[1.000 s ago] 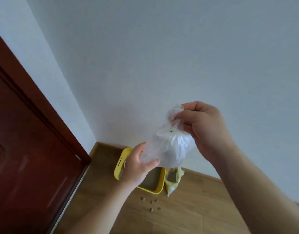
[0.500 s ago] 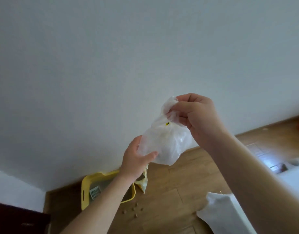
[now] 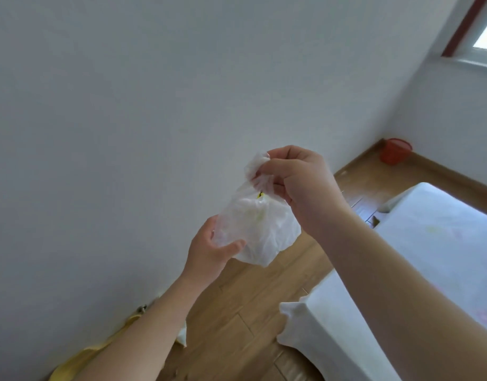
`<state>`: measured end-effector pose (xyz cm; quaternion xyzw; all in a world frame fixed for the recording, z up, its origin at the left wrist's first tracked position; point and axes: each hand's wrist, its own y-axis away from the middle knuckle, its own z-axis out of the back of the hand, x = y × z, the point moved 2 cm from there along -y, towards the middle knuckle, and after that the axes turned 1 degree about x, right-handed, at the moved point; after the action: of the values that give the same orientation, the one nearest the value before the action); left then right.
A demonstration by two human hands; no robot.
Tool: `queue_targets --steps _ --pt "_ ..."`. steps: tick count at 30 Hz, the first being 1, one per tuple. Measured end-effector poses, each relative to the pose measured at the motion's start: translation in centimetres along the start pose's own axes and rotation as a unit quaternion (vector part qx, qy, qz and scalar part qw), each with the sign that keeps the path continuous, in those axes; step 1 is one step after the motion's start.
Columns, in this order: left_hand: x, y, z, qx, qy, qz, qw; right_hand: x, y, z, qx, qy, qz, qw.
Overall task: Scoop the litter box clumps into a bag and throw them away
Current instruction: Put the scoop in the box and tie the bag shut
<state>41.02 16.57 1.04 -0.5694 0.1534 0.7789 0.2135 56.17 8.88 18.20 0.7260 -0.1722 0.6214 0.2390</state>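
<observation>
A thin white plastic bag [image 3: 260, 224] hangs in the air in front of the white wall, bulging at the bottom. My right hand [image 3: 300, 182] pinches its gathered neck at the top. My left hand [image 3: 209, 248] grips the bag's lower left side from below, thumb across the front. The yellow litter box [image 3: 80, 358] shows only as a rim at the bottom left, mostly hidden behind my left forearm. A red waste bin [image 3: 395, 151] stands on the floor in the far right corner.
A bed with a white sheet [image 3: 418, 270] fills the right side. Wooden floor [image 3: 253, 312] runs between bed and wall toward the bin. A crumpled pale bag scrap [image 3: 182, 334] lies beside the litter box. A window [image 3: 484, 31] sits at top right.
The view has swung right: the door and most of the litter box left the frame, and the bed, red bin and window came in. Both hands keep holding the bag.
</observation>
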Motion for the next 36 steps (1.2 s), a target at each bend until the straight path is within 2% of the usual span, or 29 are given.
queue_targets --steps 6,14,22,30,36 --pt "-2.8 -6.7 -5.6 0.030 0.022 -0.003 0.999 2.3 -5.1 6.0 -0.032 -0.004 0.016 0.999" --pt "-4.0 -19.3 -11.1 0.088 0.034 -0.020 0.995 3.1 -16.1 10.3 -0.108 0.010 0.051 0.993" --pt "-5.6 -35.3 -17.9 0.199 0.022 -0.066 0.977 4.9 -28.2 15.2 -0.237 -0.002 0.067 0.969" --pt "-10.1 -46.8 -29.5 0.292 0.022 -0.087 0.952 7.6 -37.4 25.1 -0.325 0.000 0.079 0.942" --pt "-13.0 -55.1 -39.1 0.311 0.024 -0.099 0.945 9.4 -45.2 34.4 -0.350 0.008 0.092 0.932"
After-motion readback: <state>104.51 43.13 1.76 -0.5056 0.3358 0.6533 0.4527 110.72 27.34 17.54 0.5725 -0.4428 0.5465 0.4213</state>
